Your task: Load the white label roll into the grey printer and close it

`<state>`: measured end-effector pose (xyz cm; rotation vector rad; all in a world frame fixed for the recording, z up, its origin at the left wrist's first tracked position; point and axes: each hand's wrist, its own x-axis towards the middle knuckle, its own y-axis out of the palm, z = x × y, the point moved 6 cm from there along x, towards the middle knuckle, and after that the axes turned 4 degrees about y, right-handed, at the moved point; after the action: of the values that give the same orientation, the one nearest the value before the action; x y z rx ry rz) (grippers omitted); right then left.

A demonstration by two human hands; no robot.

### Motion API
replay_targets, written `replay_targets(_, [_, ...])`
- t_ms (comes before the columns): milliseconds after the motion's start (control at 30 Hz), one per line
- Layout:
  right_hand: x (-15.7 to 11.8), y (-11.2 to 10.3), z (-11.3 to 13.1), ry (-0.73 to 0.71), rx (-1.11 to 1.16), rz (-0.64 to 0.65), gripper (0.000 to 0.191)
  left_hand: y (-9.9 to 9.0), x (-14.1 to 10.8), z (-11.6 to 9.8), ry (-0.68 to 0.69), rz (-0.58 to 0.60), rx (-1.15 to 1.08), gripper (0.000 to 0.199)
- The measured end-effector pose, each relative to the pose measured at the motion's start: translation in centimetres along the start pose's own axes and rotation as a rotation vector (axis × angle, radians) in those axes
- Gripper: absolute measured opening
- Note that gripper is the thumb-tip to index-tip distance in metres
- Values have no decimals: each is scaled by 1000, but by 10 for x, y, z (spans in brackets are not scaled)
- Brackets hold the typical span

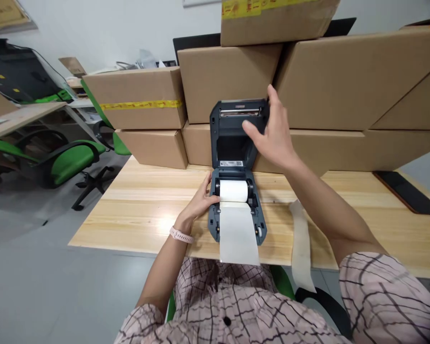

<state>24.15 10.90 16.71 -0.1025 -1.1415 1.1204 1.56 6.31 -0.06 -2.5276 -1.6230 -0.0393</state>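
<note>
A dark grey label printer (213, 229) stands on the wooden table with its lid (215, 124) raised. Inside its base sits a white roll of label paper (233, 191), and a strip of paper (238, 234) runs from it over the front and past the table edge. My left hand (201, 198) grips the left side of the base, thumb over the rim beside the roll. At the lid's right edge is my right hand (274, 134), its thumb on the inner face and its fingers around the outside.
Stacked cardboard boxes (229, 71) form a wall behind the printer. A loose paper strip (301, 243) hangs over the table's front edge at right. Farther right lies a dark flat tablet-like device (408, 192). Green chairs (73, 162) stand at left.
</note>
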Motion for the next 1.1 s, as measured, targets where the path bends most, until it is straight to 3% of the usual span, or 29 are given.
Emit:
replay_targets(67, [-22,-2,24,-125,-60,29,77,-3,0,-3,5,-19,119,99])
replay_targets(167, [-60,20,46,-233,-86,411,77,-7,-1,-5,-10,-35,257,90])
replay_targets(233, [-81,40,45,-225,-115,706,85,-7,-2,-5,-46,-31,314,88])
replay_targets(300, [-93,59,39,-207,-166,920,92,-7,-4,-5,-87,-17,365,88])
replay_targets(400, [-97,83,30,-171,-268,1123,101,-5,-3,-6,-106,-3,412,87])
replay_targets(467, [-95,94,27,-137,-327,1187,108,-5,-2,-7,-102,-3,422,87])
replay_targets(533, [-91,95,26,-103,-317,1206,115,-5,-2,-8,-101,-7,417,87])
replay_targets(600, [-86,83,29,-112,-181,1203,117,-5,-2,-9,-98,-2,398,86])
replay_targets(700, [-73,37,32,-182,142,1107,112,-4,-3,-10,-89,9,372,85])
replay_targets(767, [-63,0,21,-153,282,988,110,-4,-4,-10,-86,8,357,87])
replay_targets(867, [-57,-41,-15,-6,390,799,107,-4,-4,-9,-82,0,332,86])
replay_targets(933, [-61,-53,-47,110,457,702,97,-4,-4,-9,-77,-2,319,86])
replay_targets(1033, [-77,-46,-99,367,520,632,82,-3,-4,-10,-72,-2,299,86])
replay_targets(1100, [-89,-33,-127,495,518,613,83,-3,-4,-10,-73,-3,282,87])
